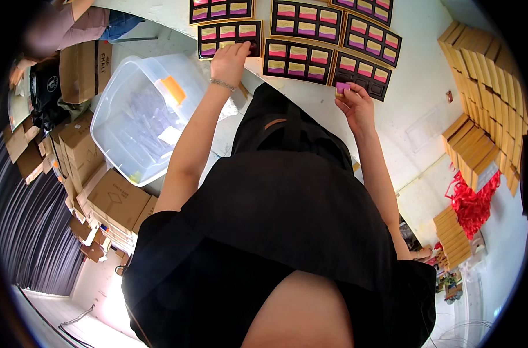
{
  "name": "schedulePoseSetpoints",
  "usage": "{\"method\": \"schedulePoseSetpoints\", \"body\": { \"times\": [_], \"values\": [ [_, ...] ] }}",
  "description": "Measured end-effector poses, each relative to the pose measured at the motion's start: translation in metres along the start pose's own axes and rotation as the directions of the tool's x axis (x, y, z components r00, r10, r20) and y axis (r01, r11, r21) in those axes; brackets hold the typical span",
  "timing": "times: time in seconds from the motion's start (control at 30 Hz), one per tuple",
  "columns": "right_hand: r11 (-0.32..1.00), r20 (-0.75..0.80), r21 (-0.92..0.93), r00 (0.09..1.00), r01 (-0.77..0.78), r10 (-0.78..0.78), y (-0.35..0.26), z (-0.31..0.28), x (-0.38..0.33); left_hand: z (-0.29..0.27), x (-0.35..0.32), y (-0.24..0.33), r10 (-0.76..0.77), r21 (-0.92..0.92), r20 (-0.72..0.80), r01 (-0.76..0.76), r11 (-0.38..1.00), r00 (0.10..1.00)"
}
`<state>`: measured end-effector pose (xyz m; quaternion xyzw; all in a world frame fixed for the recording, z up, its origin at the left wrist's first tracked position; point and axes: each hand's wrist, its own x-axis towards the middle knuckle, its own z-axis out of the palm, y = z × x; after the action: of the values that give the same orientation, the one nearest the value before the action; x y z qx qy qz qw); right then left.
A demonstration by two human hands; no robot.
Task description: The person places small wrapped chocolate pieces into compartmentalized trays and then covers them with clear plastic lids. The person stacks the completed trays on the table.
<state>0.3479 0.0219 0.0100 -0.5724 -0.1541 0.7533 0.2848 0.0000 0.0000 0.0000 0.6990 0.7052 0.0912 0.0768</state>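
Several shallow black boxes with gold edges lie on the white table, their compartments filled with small pink and purple wrapped pieces. My left hand [229, 65] is over the front of the left box [201, 42], fingers bent down at its lower right compartments; what lies under the fingertips is hidden. Between the thumb and fingers of my right hand [358, 109] is a small purple wrapped piece [343, 87]. That hand is just in front of the right box [383, 90], whose top row holds pink pieces and whose lower row shows bare dark compartments.
A clear plastic bin [116, 110] with an orange latch stands left of my left arm, loose clear pieces inside. Cardboard boxes [116, 197] are stacked at the left. Stacked cartons [473, 75] and red ribbon [473, 200] are at the right. Another person [72, 26] is at the far left.
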Motion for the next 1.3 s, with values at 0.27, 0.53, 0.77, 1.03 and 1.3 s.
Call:
{"method": "schedulePoseSetpoints", "body": {
  "times": [0.27,0.53,0.77,1.03,1.3],
  "values": [
    [0.92,0.4,0.362,0.917,-0.147,-0.011,-0.037,0.033,-0.022,-0.071,0.02,0.073,-0.298,-0.815,0.57,0.481,-0.324,0.765],
    [0.926,0.328,0.228,0.872,0.3,-0.363,-0.059,0.068,-0.065,-0.117,0.029,0.167,-0.058,-0.768,0.574,0.513,-0.384,0.816],
    [0.838,0.205,0.249,0.819,0.486,-0.536,-0.065,0.037,-0.097,-0.118,0.025,0.213,0.039,-0.871,0.459,0.459,-0.178,0.887],
    [0.408,0.144,-0.217,0.442,0.887,-0.885,-0.066,0.001,-0.13,-0.123,0.026,0.255,0.202,-0.76,0.602,0.632,-0.151,0.772],
    [0.223,0.129,-0.35,0.283,0.91,-0.951,-0.06,-0.018,-0.145,-0.132,0.022,0.276,0.202,-0.717,0.673,0.695,-0.058,0.711]
  ]
}}
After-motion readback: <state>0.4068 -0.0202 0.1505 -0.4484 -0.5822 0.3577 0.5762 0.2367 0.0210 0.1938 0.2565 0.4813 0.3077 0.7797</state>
